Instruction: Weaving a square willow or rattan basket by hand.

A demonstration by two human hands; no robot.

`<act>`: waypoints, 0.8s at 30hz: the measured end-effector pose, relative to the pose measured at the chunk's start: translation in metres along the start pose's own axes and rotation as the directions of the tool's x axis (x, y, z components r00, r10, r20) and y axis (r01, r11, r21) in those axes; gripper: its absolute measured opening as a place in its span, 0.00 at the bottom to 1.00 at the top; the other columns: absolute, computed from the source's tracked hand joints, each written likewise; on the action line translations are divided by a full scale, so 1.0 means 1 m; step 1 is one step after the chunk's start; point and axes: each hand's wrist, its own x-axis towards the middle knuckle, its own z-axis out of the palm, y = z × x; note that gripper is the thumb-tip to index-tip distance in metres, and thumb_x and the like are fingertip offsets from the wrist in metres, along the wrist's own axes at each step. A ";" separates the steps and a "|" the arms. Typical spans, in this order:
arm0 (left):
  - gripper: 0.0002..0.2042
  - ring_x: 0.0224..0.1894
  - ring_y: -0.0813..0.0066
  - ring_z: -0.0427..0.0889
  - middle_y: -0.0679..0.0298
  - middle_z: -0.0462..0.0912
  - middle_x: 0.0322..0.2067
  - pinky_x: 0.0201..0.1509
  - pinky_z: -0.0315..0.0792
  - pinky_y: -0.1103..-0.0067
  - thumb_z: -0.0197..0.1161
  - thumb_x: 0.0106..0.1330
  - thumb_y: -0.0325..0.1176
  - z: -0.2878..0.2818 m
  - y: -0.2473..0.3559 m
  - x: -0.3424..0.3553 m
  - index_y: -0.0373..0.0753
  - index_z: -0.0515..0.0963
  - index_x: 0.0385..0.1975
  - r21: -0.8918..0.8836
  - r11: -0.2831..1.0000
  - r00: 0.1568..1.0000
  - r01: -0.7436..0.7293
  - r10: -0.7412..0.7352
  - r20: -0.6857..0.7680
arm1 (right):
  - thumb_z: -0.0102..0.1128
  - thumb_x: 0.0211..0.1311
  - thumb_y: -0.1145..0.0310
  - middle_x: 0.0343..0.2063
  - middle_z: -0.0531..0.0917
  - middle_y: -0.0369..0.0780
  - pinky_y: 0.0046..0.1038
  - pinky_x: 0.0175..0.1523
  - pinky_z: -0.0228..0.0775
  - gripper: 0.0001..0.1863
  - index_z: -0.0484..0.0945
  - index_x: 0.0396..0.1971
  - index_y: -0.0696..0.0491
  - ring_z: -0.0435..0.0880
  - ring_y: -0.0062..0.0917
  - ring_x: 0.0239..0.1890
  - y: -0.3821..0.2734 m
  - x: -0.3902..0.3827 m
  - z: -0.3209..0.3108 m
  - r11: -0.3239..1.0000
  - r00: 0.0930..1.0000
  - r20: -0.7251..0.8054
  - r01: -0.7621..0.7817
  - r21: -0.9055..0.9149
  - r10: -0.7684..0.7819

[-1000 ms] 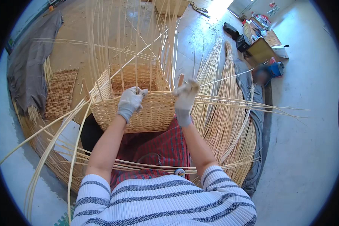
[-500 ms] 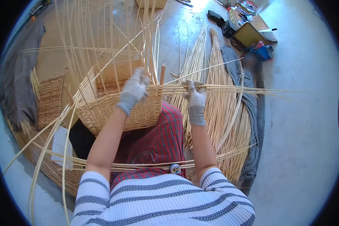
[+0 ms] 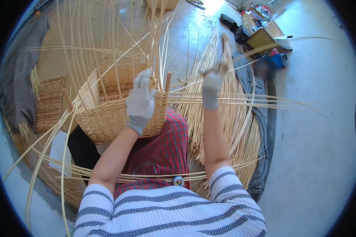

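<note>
The left hand (image 3: 140, 103), fingers straightened, lies against the basket (image 3: 105, 123) near its right corner; the right hand's (image 3: 212, 85) blurred grip I cannot tell.

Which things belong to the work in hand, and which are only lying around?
In the work:
pale rectangular wicker basket, touched by white-gloved left hand
long pale rods projecting right from its rim
blurred pale rod, apparently in white-gloved right hand
tan rod bundles, probably stock

Apparently lying around:
flat brown woven panel
crumpled grey cloth, left

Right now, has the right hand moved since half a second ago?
Yes: the gloved right hand moved forward, nearer the far tip of the right-hand cane bundle.
</note>
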 end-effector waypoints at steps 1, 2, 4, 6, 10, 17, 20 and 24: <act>0.36 0.61 0.54 0.80 0.51 0.80 0.59 0.66 0.71 0.63 0.69 0.66 0.33 0.000 0.004 -0.002 0.42 0.63 0.75 0.030 0.991 0.990 -0.134 0.132 0.055 | 0.42 0.79 0.75 0.22 0.69 0.32 0.36 0.39 0.86 0.14 0.65 0.58 0.46 0.73 0.20 0.22 0.021 -0.011 -0.021 0.999 0.999 0.050 -0.010 -0.042 0.012; 0.42 0.67 0.53 0.76 0.52 0.77 0.63 0.71 0.67 0.63 0.71 0.63 0.31 0.000 0.008 -0.004 0.44 0.58 0.79 0.051 0.957 0.957 -0.285 0.281 0.077 | 0.41 0.79 0.77 0.22 0.68 0.31 0.35 0.39 0.86 0.15 0.65 0.59 0.45 0.72 0.19 0.22 0.037 -0.017 -0.038 0.989 0.997 -0.021 -0.074 -0.128 0.071; 0.45 0.66 0.53 0.77 0.54 0.78 0.62 0.71 0.66 0.63 0.70 0.61 0.29 0.001 0.013 -0.006 0.45 0.56 0.80 0.125 0.969 0.931 -0.215 0.164 0.327 | 0.41 0.81 0.75 0.22 0.68 0.31 0.32 0.35 0.84 0.14 0.65 0.60 0.47 0.70 0.18 0.21 0.047 -0.015 -0.059 0.998 0.992 0.123 0.045 -0.052 -0.039; 0.47 0.59 0.55 0.80 0.57 0.81 0.55 0.66 0.69 0.63 0.69 0.59 0.27 0.003 0.013 -0.007 0.46 0.54 0.81 0.189 0.945 0.918 -0.265 0.188 0.350 | 0.42 0.82 0.74 0.22 0.68 0.30 0.30 0.34 0.82 0.15 0.65 0.62 0.48 0.70 0.17 0.21 0.033 -0.017 -0.057 0.997 0.981 0.179 0.082 -0.006 -0.080; 0.47 0.51 0.58 0.81 0.59 0.82 0.49 0.61 0.70 0.63 0.71 0.61 0.35 0.009 0.008 -0.009 0.47 0.53 0.81 0.190 0.961 0.895 -0.200 0.100 0.435 | 0.46 0.79 0.76 0.34 0.76 0.36 0.28 0.43 0.80 0.20 0.65 0.67 0.52 0.77 0.20 0.31 -0.043 -0.085 -0.025 0.998 0.965 0.255 0.045 0.045 -0.055; 0.24 0.59 0.70 0.80 0.58 0.84 0.53 0.68 0.69 0.70 0.67 0.71 0.41 0.015 0.018 -0.009 0.39 0.73 0.64 -0.019 0.998 0.955 0.064 -0.056 0.292 | 0.58 0.74 0.67 0.52 0.83 0.41 0.31 0.56 0.76 0.19 0.78 0.61 0.58 0.83 0.29 0.48 -0.026 -0.161 0.044 0.978 0.635 0.772 0.181 -0.100 -0.039; 0.20 0.52 0.72 0.84 0.56 0.85 0.50 0.57 0.78 0.69 0.61 0.78 0.44 -0.007 -0.001 -0.016 0.35 0.77 0.58 -0.842 0.481 0.931 0.246 -0.360 0.066 | 0.68 0.68 0.59 0.45 0.83 0.41 0.33 0.54 0.76 0.24 0.78 0.57 0.59 0.83 0.28 0.44 -0.013 -0.100 0.020 0.880 0.758 0.641 0.213 -0.425 0.126; 0.19 0.43 0.73 0.86 0.55 0.86 0.45 0.44 0.82 0.72 0.55 0.82 0.46 -0.066 -0.056 -0.017 0.34 0.77 0.56 -0.798 0.188 0.746 0.572 -0.525 0.411 | 0.79 0.51 0.43 0.41 0.83 0.47 0.37 0.54 0.75 0.34 0.80 0.45 0.56 0.83 0.39 0.45 0.005 -0.067 0.009 0.573 0.552 0.715 0.446 -0.687 0.429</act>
